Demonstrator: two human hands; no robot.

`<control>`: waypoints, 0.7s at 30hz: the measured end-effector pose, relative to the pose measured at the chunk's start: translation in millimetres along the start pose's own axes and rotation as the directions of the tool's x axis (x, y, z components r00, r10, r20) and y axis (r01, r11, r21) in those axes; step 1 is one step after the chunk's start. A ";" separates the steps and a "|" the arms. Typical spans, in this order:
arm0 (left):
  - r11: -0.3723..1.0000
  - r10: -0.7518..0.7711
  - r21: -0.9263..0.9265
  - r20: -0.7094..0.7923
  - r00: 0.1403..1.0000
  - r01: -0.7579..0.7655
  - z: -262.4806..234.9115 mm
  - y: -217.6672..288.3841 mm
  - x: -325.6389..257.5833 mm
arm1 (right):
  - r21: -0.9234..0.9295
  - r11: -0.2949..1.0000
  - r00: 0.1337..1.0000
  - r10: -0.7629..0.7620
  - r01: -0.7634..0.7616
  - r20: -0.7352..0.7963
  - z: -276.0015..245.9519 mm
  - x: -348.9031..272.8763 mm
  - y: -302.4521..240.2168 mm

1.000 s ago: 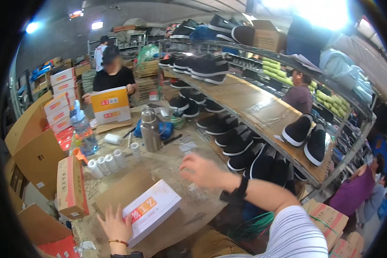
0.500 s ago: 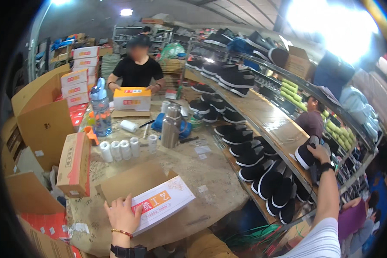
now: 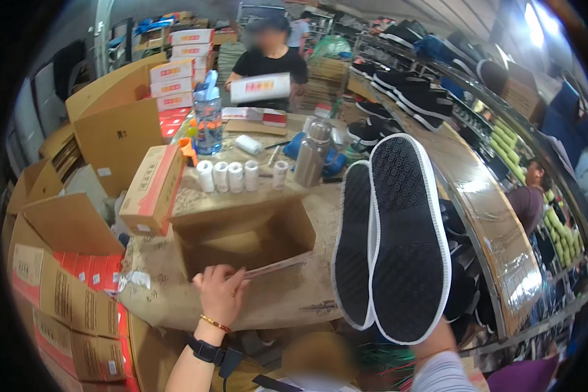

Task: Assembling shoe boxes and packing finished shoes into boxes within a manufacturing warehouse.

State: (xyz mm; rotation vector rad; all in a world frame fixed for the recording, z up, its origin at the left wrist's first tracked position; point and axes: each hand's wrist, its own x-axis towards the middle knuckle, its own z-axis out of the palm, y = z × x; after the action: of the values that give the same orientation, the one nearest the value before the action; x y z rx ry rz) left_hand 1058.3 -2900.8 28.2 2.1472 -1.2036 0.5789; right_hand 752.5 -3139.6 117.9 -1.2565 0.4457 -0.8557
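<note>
My right hand holds up a pair of black slip-on shoes point(image 3: 408, 228) above the table's right side, their patterned soles facing me and white edges showing. The shoes hide its fingers; only the wrist end of my right hand point(image 3: 440, 340) shows below them. An open cardboard shoebox point(image 3: 245, 245) lies in front of me, its brown inside in view and nothing visible in it. At the box's near wall, my left hand point(image 3: 221, 291) has its fingers closed over the rim.
White rolls point(image 3: 235, 176), a metal flask point(image 3: 313, 153) and a blue bottle point(image 3: 208, 117) stand behind the box. A long carton point(image 3: 151, 189) lies left. Black shoes point(image 3: 415, 98) line the rack at right. Across the table a person holds a white box point(image 3: 260, 88).
My right hand has come from the rack to above the table with the shoes. The shoebox has tipped so its inside shows. The person opposite has raised a box.
</note>
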 end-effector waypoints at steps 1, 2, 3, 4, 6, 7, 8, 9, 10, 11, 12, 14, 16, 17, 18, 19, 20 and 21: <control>0.979 -0.028 -0.199 0.042 0.999 0.036 7.6 17.0 8.3 | 0.054 0.998 1.000 0.013 -0.013 0.011 -18.9 -35.3 7.9; 0.833 -0.074 -0.528 0.185 0.980 0.162 11.7 31.8 11.7 | 0.134 0.990 0.998 0.042 -0.047 0.038 -11.4 -41.9 27.3; 0.586 -0.076 -0.747 0.335 0.939 0.314 14.0 46.1 11.9 | 0.234 0.967 0.994 0.084 -0.100 0.076 38.7 7.7 40.1; 0.295 -0.066 -0.846 0.446 0.893 0.444 6.6 61.6 10.8 | 0.332 0.928 0.982 0.135 -0.171 0.129 112.0 30.2 79.2; 0.104 -0.112 -0.901 0.411 0.905 0.422 -19.1 75.0 22.7 | 0.482 0.829 0.955 0.192 -0.282 0.228 133.0 51.4 88.8; 0.223 -0.151 -0.919 0.296 0.943 0.324 -23.6 81.3 37.1 | 0.537 0.789 0.951 0.203 -0.299 0.231 130.2 63.9 80.8; 0.328 -0.115 -0.916 0.204 0.972 0.231 -29.5 79.2 54.4 | 0.589 0.746 0.949 0.211 -0.310 0.232 122.0 72.2 73.8; 0.576 -0.104 -0.806 0.092 0.990 0.135 -28.3 60.5 56.7 | 0.655 0.668 0.935 0.239 -0.355 0.263 120.0 76.3 85.9; 0.794 -0.013 -0.608 -0.041 0.999 -0.014 -33.8 39.9 58.9 | 0.709 0.583 0.918 0.250 -0.397 0.308 104.1 56.4 94.2; 0.902 0.130 -0.392 -0.150 0.980 -0.180 -22.6 31.1 63.9 | 0.747 0.536 0.919 0.245 -0.393 0.309 89.0 48.8 88.8; 0.924 0.122 -0.348 -0.127 0.984 -0.159 -20.7 6.9 51.1 | 0.790 0.422 0.894 0.258 -0.444 0.365 94.0 44.9 105.6; 0.971 0.212 -0.113 0.014 0.977 -0.209 2.7 -21.7 33.1 | 0.836 0.217 0.863 0.080 -0.503 0.499 80.5 49.6 125.9; 0.979 0.161 -0.166 0.280 0.946 -0.118 23.5 -38.6 10.4 | 0.804 0.340 0.867 0.086 -0.488 0.491 85.1 49.7 119.2; 0.980 0.170 -0.160 0.353 0.920 -0.119 32.9 -47.7 0.8 | 0.757 0.461 0.872 0.085 -0.463 0.482 88.8 50.8 117.0; 0.973 0.223 -0.119 0.305 0.926 -0.195 33.8 -46.4 2.3 | 0.762 0.476 0.884 0.075 -0.439 0.462 96.9 61.8 121.9; 0.976 0.212 -0.107 0.307 0.928 -0.188 35.1 -45.6 3.2 | 0.535 0.803 0.954 0.131 -0.262 0.269 99.7 63.1 118.6; 0.980 0.195 -0.110 0.344 0.918 -0.167 36.9 -45.3 3.8 | 0.292 0.956 0.974 -0.102 0.040 0.203 106.6 71.1 114.6; 0.981 0.187 -0.127 0.382 0.905 -0.149 42.2 -39.9 4.4 | 0.000 0.937 0.919 -0.342 0.349 0.197 122.6 83.9 98.6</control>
State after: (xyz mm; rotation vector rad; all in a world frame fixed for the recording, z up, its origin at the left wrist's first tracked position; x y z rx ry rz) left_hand 1098.4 -2916.3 -11.1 2.1521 -1.6096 0.1529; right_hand 923.5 -3119.0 71.9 -1.4613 0.0799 -1.0122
